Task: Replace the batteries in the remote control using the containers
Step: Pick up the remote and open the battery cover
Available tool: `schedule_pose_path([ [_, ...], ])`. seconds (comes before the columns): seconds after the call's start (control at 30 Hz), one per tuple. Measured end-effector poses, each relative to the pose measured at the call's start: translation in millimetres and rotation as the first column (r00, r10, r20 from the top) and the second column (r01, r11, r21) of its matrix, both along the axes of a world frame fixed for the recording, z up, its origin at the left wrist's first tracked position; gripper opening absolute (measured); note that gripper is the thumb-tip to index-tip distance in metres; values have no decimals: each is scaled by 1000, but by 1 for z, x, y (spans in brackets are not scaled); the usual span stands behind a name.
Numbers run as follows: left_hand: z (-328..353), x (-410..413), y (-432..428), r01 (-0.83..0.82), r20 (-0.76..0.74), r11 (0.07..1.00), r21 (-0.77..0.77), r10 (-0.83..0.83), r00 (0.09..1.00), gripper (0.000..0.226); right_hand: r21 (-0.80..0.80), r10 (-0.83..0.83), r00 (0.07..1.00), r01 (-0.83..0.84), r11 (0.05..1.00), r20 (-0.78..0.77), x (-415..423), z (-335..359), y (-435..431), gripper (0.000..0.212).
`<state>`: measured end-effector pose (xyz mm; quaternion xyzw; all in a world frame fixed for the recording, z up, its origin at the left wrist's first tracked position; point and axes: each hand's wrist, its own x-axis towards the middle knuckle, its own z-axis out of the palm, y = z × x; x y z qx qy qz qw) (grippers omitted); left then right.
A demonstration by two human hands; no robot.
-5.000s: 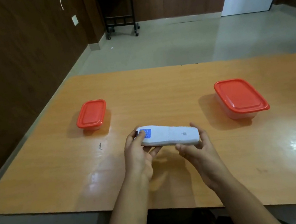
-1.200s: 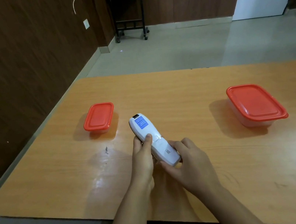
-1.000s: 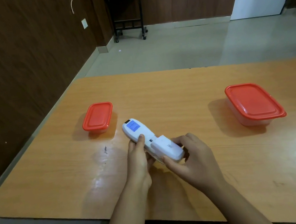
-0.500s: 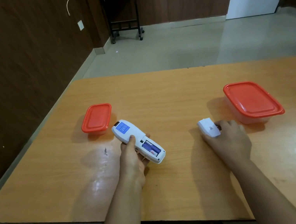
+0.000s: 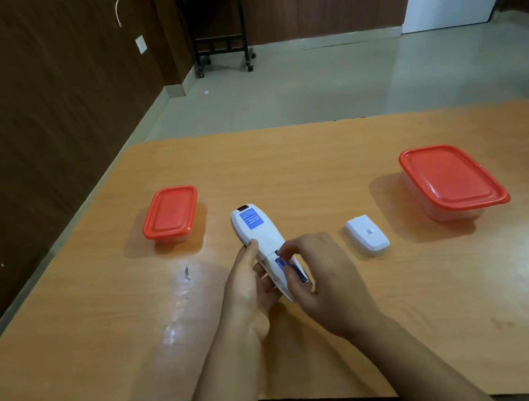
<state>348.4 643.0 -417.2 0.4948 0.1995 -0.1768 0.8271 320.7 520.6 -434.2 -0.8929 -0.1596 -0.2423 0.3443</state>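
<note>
My left hand (image 5: 248, 287) grips the white remote control (image 5: 256, 233) from below, back side up, its blue label facing me. The battery bay at its near end is uncovered and a blue battery (image 5: 288, 267) shows there. My right hand (image 5: 321, 281) has its fingertips pinched on that battery inside the bay. The white battery cover (image 5: 367, 235) lies on the table to the right of my hands. A small red-lidded container (image 5: 171, 214) stands at the left, a larger red-lidded container (image 5: 450, 179) at the right, both closed.
The orange wooden table (image 5: 285, 162) has its near edge just below my forearms. A small dark scrap (image 5: 186, 271) lies left of my left hand. A dark wall runs along the left side; a black side table (image 5: 217, 24) stands on the floor beyond.
My right hand let go of the battery cover on the table near the large container and came back to the remote, where its fingertips now pinch a battery. The remote turned slightly more upright.
</note>
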Motion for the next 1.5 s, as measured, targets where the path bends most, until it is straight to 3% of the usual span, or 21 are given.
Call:
schedule_pose_path([
  [0.2, 0, -4, -4, 61, -5, 998, 0, -61, 998, 39, -48, -20, 1000, 19, 999, -19, 3, -3, 3, 12],
  [0.33, 2, -7, -8, 96, -25, 995, 27, -95, 995, 39, -94, -121, 992, 124, 988, 38, 2, -7, 9, 6],
  [0.47, 3, -11, -12, 113, -38, 993, 40, -111, 993, 35, -96, -183, 979, 191, 977, 85, 4, -10, 10, 14],
  [0.77, 2, -10, -14, 107, -38, 994, 8, -106, 994, 35, -53, -196, 979, 199, 979, 51, 4, -11, 13, 16],
  [0.93, 1, -6, -8, 71, -29, 997, -37, -73, 997, 38, 11, -193, 981, 193, 981, 3, 2, -6, 7, 30],
  [1.2, 1, -3, -2, -24, -33, 999, -21, 24, 999, 39, -34, -137, 990, 138, 990, 31, 1, -7, 1, 17],
  [1.27, 1, -3, -1, -45, -32, 999, -28, 44, 999, 37, 16, -81, 997, 81, 997, -10, 1, -3, 0, 13],
  [1.37, 2, -2, 0, -76, -34, 996, -44, 75, 997, 38, 339, 49, 987, 7, 941, -156, 1, 6, -2, 11],
  [1.43, 2, -1, 1, -103, -34, 993, -50, 101, 994, 34, 530, -6, 980, 113, 840, -201, 8, 9, -12, 12],
  [1.5, 3, -1, 2, -117, -34, 992, -54, 115, 993, 25, 467, -176, 952, 279, 839, -252, 17, 4, -32, 9],
])
